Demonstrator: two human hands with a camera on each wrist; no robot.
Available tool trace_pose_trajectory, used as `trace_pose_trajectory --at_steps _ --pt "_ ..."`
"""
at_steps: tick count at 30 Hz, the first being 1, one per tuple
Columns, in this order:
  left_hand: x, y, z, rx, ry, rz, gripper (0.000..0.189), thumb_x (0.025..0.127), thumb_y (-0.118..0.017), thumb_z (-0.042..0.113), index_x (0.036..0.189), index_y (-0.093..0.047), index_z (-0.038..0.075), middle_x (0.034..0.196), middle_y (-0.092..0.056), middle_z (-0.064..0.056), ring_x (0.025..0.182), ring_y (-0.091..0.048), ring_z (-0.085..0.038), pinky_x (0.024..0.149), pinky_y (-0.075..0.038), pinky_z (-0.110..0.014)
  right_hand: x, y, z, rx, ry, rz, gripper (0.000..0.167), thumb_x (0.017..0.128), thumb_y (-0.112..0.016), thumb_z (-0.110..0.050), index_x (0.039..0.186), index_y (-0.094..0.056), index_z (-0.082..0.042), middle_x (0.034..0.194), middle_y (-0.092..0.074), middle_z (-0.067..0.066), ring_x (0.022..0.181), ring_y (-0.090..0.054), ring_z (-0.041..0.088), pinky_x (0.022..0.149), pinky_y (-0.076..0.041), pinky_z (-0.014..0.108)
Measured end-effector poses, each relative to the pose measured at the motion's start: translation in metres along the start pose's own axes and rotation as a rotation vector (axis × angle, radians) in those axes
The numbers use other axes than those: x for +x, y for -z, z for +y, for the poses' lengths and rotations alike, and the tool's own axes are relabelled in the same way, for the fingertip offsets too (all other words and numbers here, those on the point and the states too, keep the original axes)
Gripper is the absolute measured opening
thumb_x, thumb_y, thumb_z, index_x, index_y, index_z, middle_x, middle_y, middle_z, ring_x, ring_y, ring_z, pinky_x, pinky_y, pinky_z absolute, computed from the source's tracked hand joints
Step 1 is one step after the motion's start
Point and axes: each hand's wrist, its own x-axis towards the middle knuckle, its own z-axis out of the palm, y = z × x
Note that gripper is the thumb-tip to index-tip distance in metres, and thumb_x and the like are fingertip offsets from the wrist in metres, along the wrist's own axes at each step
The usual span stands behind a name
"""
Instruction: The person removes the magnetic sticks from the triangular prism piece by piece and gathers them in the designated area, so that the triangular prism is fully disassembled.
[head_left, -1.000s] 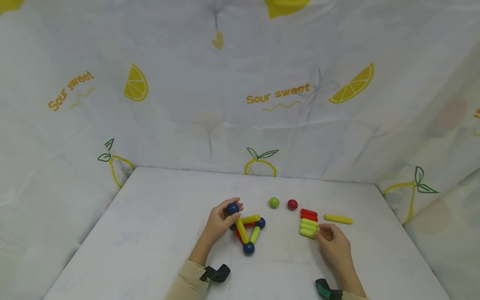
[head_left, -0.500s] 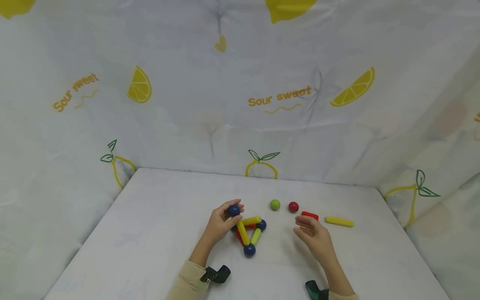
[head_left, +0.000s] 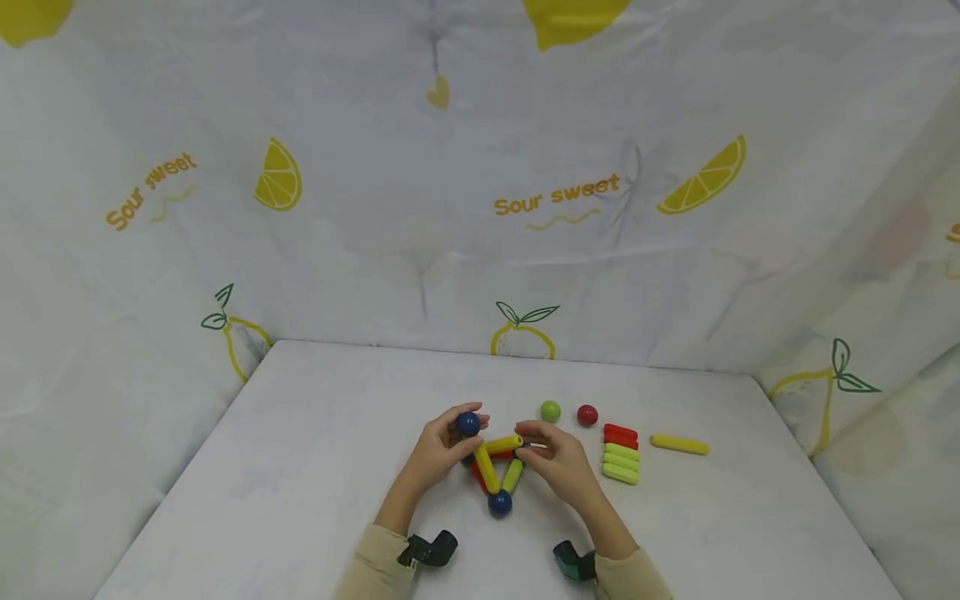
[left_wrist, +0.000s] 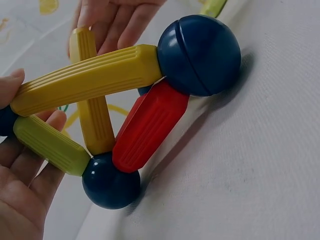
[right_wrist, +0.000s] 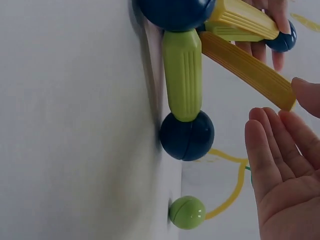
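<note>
A frame of magnetic sticks and blue balls stands on the white table [head_left: 337, 467]. Its base triangle has red sticks [left_wrist: 150, 130], a light green stick [right_wrist: 183, 75] and a blue ball [head_left: 500, 502] at the front corner. My left hand [head_left: 437, 450] holds the raised blue ball [head_left: 468, 423], where a yellow stick [left_wrist: 90, 82] and a light green stick [left_wrist: 52, 145] meet. Another yellow stick [right_wrist: 250, 70] slants up from the base with a free end. My right hand [head_left: 561, 462] pinches that end between thumb and fingertips.
Behind the frame lie a green ball [head_left: 551, 411] and a red ball [head_left: 587, 415]. To the right are short red sticks [head_left: 620, 432] and light green sticks [head_left: 621, 472] in a row, with a loose yellow stick [head_left: 678, 444] beyond them. A printed curtain [head_left: 375, 208] closes off the back.
My right hand has moved left from the row of short sticks to the upper yellow stick of the frame. My left hand keeps its hold on the raised blue ball.
</note>
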Motion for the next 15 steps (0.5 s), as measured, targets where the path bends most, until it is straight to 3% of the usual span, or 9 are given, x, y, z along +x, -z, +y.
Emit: trace_pose_trajectory --at_steps 7,15 --pt "0.0 0.003 -0.003 -0.004 -0.02 -0.045 0.047 0.089 -0.059 -0.003 0.134 -0.044 -0.004 0.125 -0.056 -0.031 0.115 -0.056 -0.042 0.096 -0.047 -0.019 0.004 -0.013 0.002 -0.1 0.059 0.014 0.027 0.085 -0.07 -0.014 0.111 -0.067 -0.008 0.11 -0.069 0.006 0.099 -0.067 0.022 0.083 -0.056 0.027" --pt "0.0 0.003 -0.003 -0.015 -0.022 -0.053 0.046 0.089 -0.058 -0.004 0.133 -0.044 -0.006 0.125 -0.055 -0.033 0.115 -0.056 -0.043 0.097 -0.048 -0.025 0.003 -0.018 0.003 -0.114 0.044 0.103 0.023 0.083 -0.072 -0.012 0.104 -0.068 -0.005 0.102 -0.071 0.008 0.089 -0.071 0.02 0.075 -0.058 0.025"
